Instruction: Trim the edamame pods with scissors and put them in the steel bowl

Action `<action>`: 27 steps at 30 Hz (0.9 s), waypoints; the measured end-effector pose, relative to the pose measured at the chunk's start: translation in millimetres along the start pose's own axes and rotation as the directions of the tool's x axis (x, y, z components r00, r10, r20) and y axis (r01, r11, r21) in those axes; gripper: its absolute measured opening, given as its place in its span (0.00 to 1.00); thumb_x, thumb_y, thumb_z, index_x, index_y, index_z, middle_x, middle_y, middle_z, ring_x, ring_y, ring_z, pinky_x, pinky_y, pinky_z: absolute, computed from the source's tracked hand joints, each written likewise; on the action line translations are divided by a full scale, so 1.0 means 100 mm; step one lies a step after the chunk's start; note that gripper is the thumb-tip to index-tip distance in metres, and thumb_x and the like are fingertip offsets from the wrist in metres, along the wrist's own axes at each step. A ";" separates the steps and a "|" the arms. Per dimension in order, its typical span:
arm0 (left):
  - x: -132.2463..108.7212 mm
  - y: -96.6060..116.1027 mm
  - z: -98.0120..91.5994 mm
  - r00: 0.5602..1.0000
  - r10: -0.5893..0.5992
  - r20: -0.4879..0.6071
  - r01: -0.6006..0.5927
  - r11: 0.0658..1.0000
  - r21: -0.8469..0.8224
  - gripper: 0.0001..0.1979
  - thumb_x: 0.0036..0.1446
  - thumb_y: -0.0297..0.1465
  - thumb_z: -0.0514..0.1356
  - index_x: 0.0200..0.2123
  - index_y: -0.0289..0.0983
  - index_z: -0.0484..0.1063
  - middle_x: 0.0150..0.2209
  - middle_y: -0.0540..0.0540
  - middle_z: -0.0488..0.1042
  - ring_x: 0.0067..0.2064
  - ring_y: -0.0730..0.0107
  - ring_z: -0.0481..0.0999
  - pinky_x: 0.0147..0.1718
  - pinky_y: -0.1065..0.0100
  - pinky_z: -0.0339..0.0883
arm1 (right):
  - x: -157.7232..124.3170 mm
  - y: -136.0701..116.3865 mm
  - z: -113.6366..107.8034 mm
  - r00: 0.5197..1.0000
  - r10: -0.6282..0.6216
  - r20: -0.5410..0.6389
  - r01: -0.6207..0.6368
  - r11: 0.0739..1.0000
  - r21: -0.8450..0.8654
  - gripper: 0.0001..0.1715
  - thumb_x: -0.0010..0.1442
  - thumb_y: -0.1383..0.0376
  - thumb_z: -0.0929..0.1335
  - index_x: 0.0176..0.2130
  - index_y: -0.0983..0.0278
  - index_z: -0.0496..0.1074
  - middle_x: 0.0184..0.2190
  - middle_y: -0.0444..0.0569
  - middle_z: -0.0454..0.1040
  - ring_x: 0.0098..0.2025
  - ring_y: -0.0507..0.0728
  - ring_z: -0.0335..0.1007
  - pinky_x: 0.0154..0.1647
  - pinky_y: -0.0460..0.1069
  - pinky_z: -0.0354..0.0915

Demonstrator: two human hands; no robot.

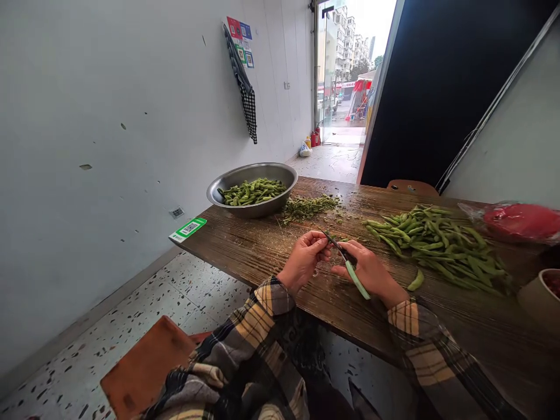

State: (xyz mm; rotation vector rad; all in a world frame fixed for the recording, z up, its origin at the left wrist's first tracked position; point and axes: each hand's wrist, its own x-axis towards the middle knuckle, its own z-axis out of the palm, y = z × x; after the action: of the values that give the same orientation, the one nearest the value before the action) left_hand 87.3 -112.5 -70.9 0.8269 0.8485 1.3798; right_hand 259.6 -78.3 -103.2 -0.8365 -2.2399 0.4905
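Observation:
My left hand (306, 258) is closed in a pinch over the table, its fingertips at the tip of the dark blades. What sits between those fingers is hidden. In my right hand (370, 269) is a pair of scissors (357, 281) with a pale green handle, pointing up and left toward the left fingertips. A heap of green soybean pods (437, 242) lies to the right of my hands, and one single pod (416, 280) rests beside my right wrist. Behind my left hand, small green trimmings (311, 206) are piled against a metal bowl (280, 201) containing more pods.
The wooden table (245, 248) has its near edge below my wrists. A green QR card (188, 230) lies at its left corner. On the right are a red item in clear plastic (520, 220) and a pale container (540, 300). An orange-brown stool (149, 364) stands lower left.

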 end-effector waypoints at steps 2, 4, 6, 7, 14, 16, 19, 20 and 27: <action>-0.01 0.00 0.01 1.000 0.006 0.004 -0.006 1.000 0.022 0.17 0.43 0.34 0.70 0.33 0.34 0.68 0.26 0.51 0.73 0.24 0.78 0.72 0.23 0.75 0.65 | 0.00 0.01 0.00 1.000 -0.005 -0.006 0.005 1.000 0.005 0.24 0.56 0.56 0.70 0.49 0.63 0.67 0.41 0.54 0.72 0.43 0.62 0.71 0.42 0.56 0.69; -0.01 0.00 0.02 1.000 0.014 0.017 -0.014 0.999 0.039 0.16 0.44 0.34 0.69 0.33 0.34 0.68 0.27 0.50 0.73 0.24 0.78 0.71 0.24 0.74 0.65 | 0.00 0.01 0.00 1.000 -0.003 -0.011 0.003 1.000 0.007 0.23 0.57 0.55 0.70 0.49 0.63 0.67 0.40 0.53 0.72 0.42 0.61 0.71 0.42 0.55 0.69; -0.01 0.00 0.04 1.000 0.018 0.024 -0.019 0.999 0.051 0.16 0.44 0.34 0.69 0.33 0.35 0.67 0.27 0.51 0.73 0.23 0.77 0.71 0.23 0.74 0.65 | 0.01 0.01 0.00 1.000 0.002 -0.012 -0.002 1.000 0.002 0.22 0.58 0.55 0.69 0.48 0.63 0.68 0.40 0.53 0.73 0.41 0.61 0.72 0.42 0.55 0.69; 0.00 -0.01 0.04 1.000 0.018 0.021 -0.019 0.998 0.059 0.17 0.43 0.35 0.69 0.33 0.35 0.67 0.27 0.51 0.72 0.23 0.78 0.70 0.22 0.74 0.64 | 0.01 0.01 0.00 1.000 0.005 -0.013 -0.005 1.000 -0.007 0.21 0.58 0.55 0.69 0.48 0.62 0.68 0.39 0.52 0.73 0.41 0.60 0.72 0.42 0.55 0.69; 0.11 0.03 -0.02 1.000 0.029 -0.007 -0.027 0.970 0.242 0.14 0.45 0.36 0.66 0.31 0.36 0.65 0.23 0.53 0.68 0.20 0.80 0.65 0.18 0.76 0.57 | 0.02 0.03 0.01 0.999 -0.001 -0.043 -0.006 0.986 -0.168 0.19 0.60 0.54 0.67 0.47 0.63 0.69 0.37 0.53 0.74 0.39 0.60 0.73 0.40 0.54 0.69; 0.15 0.12 -0.07 0.998 0.068 -0.013 -0.060 0.938 0.343 0.12 0.47 0.35 0.64 0.30 0.36 0.65 0.22 0.53 0.68 0.20 0.79 0.65 0.18 0.75 0.57 | 0.02 0.04 0.01 0.998 0.016 -0.052 -0.025 0.983 -0.180 0.19 0.60 0.53 0.67 0.46 0.63 0.70 0.37 0.52 0.75 0.38 0.61 0.73 0.39 0.54 0.69; 0.30 0.38 -0.18 0.978 0.198 -0.060 -0.145 0.865 0.481 0.08 0.49 0.33 0.62 0.30 0.37 0.66 0.23 0.50 0.69 0.21 0.77 0.66 0.20 0.73 0.59 | 0.03 0.08 0.02 0.992 0.058 -0.108 -0.075 0.983 -0.170 0.20 0.60 0.52 0.67 0.46 0.63 0.70 0.38 0.53 0.75 0.40 0.62 0.74 0.39 0.54 0.69; 0.37 0.50 -0.23 0.968 0.238 -0.079 -0.167 0.845 0.508 0.07 0.49 0.32 0.62 0.30 0.37 0.66 0.24 0.50 0.69 0.22 0.77 0.66 0.20 0.73 0.59 | 0.04 0.10 0.02 0.989 0.068 -0.131 -0.089 0.983 -0.161 0.20 0.59 0.52 0.68 0.46 0.63 0.70 0.39 0.54 0.75 0.41 0.62 0.74 0.39 0.54 0.69; 0.86 1.45 -0.64 0.798 0.538 -0.272 -0.222 0.682 0.697 0.18 0.52 0.23 0.61 0.47 0.36 0.65 0.44 0.45 0.69 0.33 0.74 0.71 0.32 0.69 0.67 | 0.07 0.20 0.03 0.956 0.115 -0.271 -0.134 0.990 -0.052 0.19 0.58 0.56 0.70 0.47 0.63 0.71 0.40 0.54 0.76 0.41 0.61 0.74 0.41 0.55 0.68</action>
State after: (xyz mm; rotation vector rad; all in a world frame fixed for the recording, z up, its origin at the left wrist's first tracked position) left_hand -36.3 -22.4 24.4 1.2879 1.6552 1.7332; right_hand 261.7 -59.8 -113.2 -1.0212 -1.9739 0.3355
